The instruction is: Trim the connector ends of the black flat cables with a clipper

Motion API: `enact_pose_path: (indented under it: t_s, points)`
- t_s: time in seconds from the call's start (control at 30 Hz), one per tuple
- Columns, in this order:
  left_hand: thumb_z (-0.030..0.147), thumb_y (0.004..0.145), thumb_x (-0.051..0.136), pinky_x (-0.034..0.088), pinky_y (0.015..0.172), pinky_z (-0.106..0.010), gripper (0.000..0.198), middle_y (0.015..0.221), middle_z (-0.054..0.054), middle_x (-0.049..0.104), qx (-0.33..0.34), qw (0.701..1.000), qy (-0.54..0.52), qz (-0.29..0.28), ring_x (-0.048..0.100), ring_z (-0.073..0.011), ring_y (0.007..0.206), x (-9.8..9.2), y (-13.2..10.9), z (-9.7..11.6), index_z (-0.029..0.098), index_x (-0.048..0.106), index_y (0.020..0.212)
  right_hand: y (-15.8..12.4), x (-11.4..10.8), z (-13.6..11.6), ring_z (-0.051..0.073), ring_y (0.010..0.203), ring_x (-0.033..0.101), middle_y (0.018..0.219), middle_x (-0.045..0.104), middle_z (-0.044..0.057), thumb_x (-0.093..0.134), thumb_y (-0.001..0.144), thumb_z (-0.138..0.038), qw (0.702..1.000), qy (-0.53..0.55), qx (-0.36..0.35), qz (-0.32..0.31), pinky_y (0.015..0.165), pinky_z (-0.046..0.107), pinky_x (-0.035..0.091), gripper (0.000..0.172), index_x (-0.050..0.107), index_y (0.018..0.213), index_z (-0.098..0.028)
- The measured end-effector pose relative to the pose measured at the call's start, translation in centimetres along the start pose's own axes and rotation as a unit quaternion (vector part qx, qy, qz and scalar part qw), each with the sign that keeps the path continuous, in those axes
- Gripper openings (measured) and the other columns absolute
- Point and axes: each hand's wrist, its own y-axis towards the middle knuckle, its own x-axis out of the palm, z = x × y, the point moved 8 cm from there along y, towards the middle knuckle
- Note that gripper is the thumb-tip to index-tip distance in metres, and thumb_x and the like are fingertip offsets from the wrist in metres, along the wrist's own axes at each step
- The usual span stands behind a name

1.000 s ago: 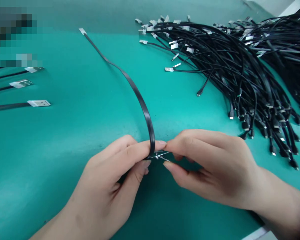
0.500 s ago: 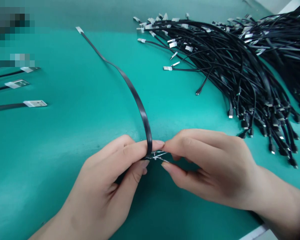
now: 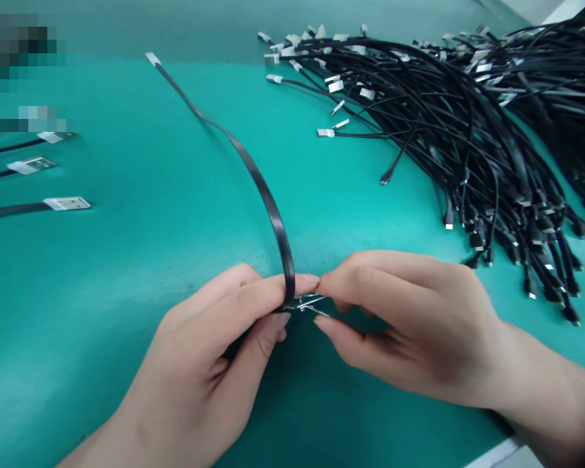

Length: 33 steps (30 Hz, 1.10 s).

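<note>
Left hand (image 3: 209, 338) at near end of flat black cable (image 3: 269, 203), thumb and forefinger closed on it; right hand (image 3: 409, 318) just beside, thumb and forefinger slightly parted, pinching thin shiny metal piece (image 3: 310, 302) at that end, exact shape too small to tell. Cable arcs up past left forefinger, then away over green mat (image 3: 151, 247) to pale plug (image 3: 153, 59). Cable ends (image 3: 68, 204) at left, well apart from hands; big heap of black cables (image 3: 443, 123) farther off, right

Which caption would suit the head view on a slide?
Left hand pinching a flat black cable, right hand holding a small metal piece, with piled cables beyond.
</note>
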Motion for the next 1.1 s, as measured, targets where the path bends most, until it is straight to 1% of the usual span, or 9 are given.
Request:
enact_pose_path:
  t_s: [0.2,0.43,0.6,0.7,0.9,0.93,1.03,1.07,1.1]
  points:
    - [0.011,0.102,0.054,0.054,0.064,-0.026,0.044,0.099,0.001,0.070,0.001,1.000,0.002,0.000,0.067,-0.0141,0.081,0.0,-0.1,0.1,0.042,0.064,0.132,0.1,0.0,-0.1,0.014,0.071,0.059,0.081,0.068,0.000,0.061,0.102,-0.026,1.000,0.001,-0.003,-0.005,0.061,0.025,0.042,0.013,0.061,0.091,-0.019]
    - [0.010,0.102,0.054,0.054,0.064,-0.026,0.044,0.101,0.001,0.071,0.011,1.000,0.007,-0.002,0.067,-0.0142,0.081,0.0,0.1,0.3,0.041,0.064,0.132,0.2,0.1,-0.2,0.013,0.066,0.052,0.077,0.062,0.000,0.053,0.105,-0.022,1.000,0.005,-0.005,-0.017,0.059,0.026,0.039,0.020,0.059,0.087,-0.019]
    - [0.008,0.101,0.053,0.053,0.065,-0.024,0.043,0.098,0.002,0.070,0.030,0.999,0.032,-0.003,0.067,-0.0124,0.080,-0.1,0.3,0.7,0.038,0.065,0.130,0.2,0.3,-0.2,0.012,0.064,0.049,0.076,0.058,-0.001,0.056,0.103,-0.021,0.999,0.003,-0.014,-0.038,0.059,0.027,0.036,0.018,0.060,0.086,-0.017]
    - [0.007,0.101,0.052,0.052,0.063,-0.024,0.043,0.095,0.001,0.069,0.037,0.998,0.050,-0.007,0.067,-0.0125,0.079,0.0,0.2,0.9,0.037,0.065,0.130,0.1,0.4,0.0,0.011,0.064,0.047,0.076,0.055,-0.002,0.059,0.102,-0.021,0.998,0.014,-0.010,-0.053,0.058,0.027,0.035,0.015,0.061,0.088,-0.016]
    - [0.007,0.100,0.053,0.049,0.057,-0.026,0.044,0.098,0.000,0.070,0.038,0.997,0.072,-0.009,0.068,-0.0143,0.079,0.0,0.1,0.9,0.037,0.066,0.130,0.0,0.6,0.2,0.012,0.063,0.046,0.076,0.053,-0.002,0.057,0.104,-0.022,0.997,0.016,0.003,-0.074,0.056,0.028,0.035,0.019,0.062,0.086,-0.017]
    - [0.007,0.100,0.053,0.049,0.057,-0.026,0.044,0.098,0.000,0.070,0.037,0.997,0.070,-0.007,0.068,-0.0142,0.078,0.0,0.1,0.9,0.037,0.066,0.130,0.1,0.9,0.0,0.012,0.063,0.046,0.075,0.053,-0.002,0.056,0.104,-0.019,0.996,-0.001,-0.009,-0.085,0.056,0.029,0.035,0.022,0.062,0.083,-0.017]
    - [0.009,0.100,0.054,0.049,0.056,-0.027,0.041,0.094,0.000,0.070,0.036,0.997,0.068,-0.001,0.068,-0.0140,0.075,0.0,0.1,1.0,0.038,0.067,0.127,-0.1,2.1,-1.3,0.016,0.065,0.048,0.076,0.058,0.001,0.051,0.104,-0.009,0.985,-0.066,-0.088,-0.136,0.057,0.033,0.033,0.035,0.061,0.072,-0.018]
    - [0.010,0.100,0.055,0.049,0.055,-0.027,0.041,0.092,0.000,0.070,0.033,0.997,0.070,0.004,0.068,-0.0141,0.074,0.0,0.1,1.0,0.038,0.067,0.127,-0.1,2.3,-1.6,0.016,0.066,0.049,0.077,0.059,0.002,0.050,0.104,-0.008,0.981,-0.072,-0.105,-0.146,0.057,0.033,0.033,0.037,0.062,0.071,-0.019]
    - [0.011,0.100,0.055,0.050,0.055,-0.026,0.041,0.093,0.000,0.070,0.027,0.997,0.070,0.010,0.069,-0.0142,0.075,-0.1,0.0,0.9,0.038,0.067,0.128,-0.1,2.2,-1.6,0.016,0.067,0.050,0.078,0.059,0.002,0.051,0.104,-0.009,0.982,-0.065,-0.103,-0.144,0.058,0.033,0.034,0.035,0.063,0.073,-0.018]
